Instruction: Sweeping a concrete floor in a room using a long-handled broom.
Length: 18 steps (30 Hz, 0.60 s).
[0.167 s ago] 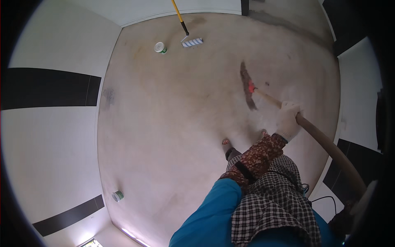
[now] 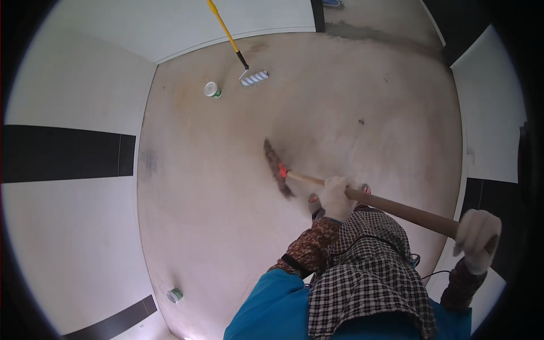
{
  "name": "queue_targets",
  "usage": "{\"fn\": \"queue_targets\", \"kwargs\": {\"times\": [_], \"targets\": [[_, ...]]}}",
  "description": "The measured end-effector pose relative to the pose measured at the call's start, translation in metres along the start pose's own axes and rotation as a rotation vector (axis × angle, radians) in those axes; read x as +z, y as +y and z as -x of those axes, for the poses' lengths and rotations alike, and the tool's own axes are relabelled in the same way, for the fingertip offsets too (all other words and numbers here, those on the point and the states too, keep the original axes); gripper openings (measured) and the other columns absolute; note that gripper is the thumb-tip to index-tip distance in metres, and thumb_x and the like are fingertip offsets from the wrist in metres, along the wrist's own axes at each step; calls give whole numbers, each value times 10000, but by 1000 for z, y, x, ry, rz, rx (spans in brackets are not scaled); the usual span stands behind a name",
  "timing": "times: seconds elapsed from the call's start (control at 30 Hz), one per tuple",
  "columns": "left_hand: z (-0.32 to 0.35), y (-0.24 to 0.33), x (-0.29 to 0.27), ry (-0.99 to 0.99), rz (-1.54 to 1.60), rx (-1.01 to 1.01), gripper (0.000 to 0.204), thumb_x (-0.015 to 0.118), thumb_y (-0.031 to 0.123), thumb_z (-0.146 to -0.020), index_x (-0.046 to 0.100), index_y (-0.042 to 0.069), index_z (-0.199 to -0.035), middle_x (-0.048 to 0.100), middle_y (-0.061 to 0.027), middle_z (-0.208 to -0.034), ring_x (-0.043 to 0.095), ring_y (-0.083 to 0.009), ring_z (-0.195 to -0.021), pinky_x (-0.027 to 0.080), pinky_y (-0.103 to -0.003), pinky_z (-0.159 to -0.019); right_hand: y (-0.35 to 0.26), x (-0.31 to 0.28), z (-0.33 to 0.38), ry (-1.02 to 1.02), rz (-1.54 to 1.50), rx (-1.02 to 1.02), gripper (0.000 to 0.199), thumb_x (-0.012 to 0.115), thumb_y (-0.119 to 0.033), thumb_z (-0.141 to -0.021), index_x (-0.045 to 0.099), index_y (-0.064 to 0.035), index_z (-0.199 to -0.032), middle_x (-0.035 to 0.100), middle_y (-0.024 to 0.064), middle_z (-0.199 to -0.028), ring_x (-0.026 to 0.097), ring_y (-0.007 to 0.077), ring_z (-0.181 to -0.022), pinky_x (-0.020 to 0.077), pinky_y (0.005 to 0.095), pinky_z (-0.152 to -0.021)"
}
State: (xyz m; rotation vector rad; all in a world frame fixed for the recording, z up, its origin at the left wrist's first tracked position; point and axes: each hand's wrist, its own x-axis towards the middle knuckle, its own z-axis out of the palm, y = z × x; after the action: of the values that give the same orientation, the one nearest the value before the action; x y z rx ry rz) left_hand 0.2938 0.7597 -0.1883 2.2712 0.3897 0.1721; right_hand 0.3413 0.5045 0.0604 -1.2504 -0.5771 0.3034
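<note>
A push broom [image 2: 405, 212] reaches across in front of me, its long wooden handle running down to the right. Its dark bristle head, joined by a red socket, rests on the floor left of my feet and is slightly blurred. My left hand [image 2: 335, 199], in a pale knit glove, is closed around the lower part of the handle. Farther right, my right hand [image 2: 479, 239], gloved the same way, grips the handle near its upper end. My feet in open sandals show beside and behind the left hand.
A paint roller [image 2: 254, 78] on a yellow pole leans at the far wall, beside a white and green tub [image 2: 212, 89]. Another small tub [image 2: 174, 294] stands at the near left. White walls with dark bands enclose the dusty floor [image 2: 215, 226]. A doorway opens at the far right.
The broom head has swept left and nearer to me, and my left hand moved left with it. My right hand has come more fully into view. The whole view has shifted slightly.
</note>
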Motion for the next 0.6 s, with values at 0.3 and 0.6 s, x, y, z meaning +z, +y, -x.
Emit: {"fn": "queue_targets", "kwargs": {"times": [0.3, 0.6], "targets": [[33, -221, -41, -392, -16, -373, 201, 685, 173, -753, 564, 69, -632, 583, -159, -668, 555, -379, -753, 445, -475, -729, 125, 123, -36, 111, -27, 338, 153, 623, 111, -689, 588, -37, -705, 645, 106, -789, 624, 205, -716, 537, 391, -817], [-104, -75, 81, -315, 721, -81, 126, 695, 106, -652, 608, 87, -743, 601, -115, -781, 562, -356, -855, 453, -406, -744, 7, 156, -62, 203, 623, -4, 304, 675, 41, -716, 497, -157, -569, 615, 4, -617, 606, 152, -631, 496, 239, -532]]}}
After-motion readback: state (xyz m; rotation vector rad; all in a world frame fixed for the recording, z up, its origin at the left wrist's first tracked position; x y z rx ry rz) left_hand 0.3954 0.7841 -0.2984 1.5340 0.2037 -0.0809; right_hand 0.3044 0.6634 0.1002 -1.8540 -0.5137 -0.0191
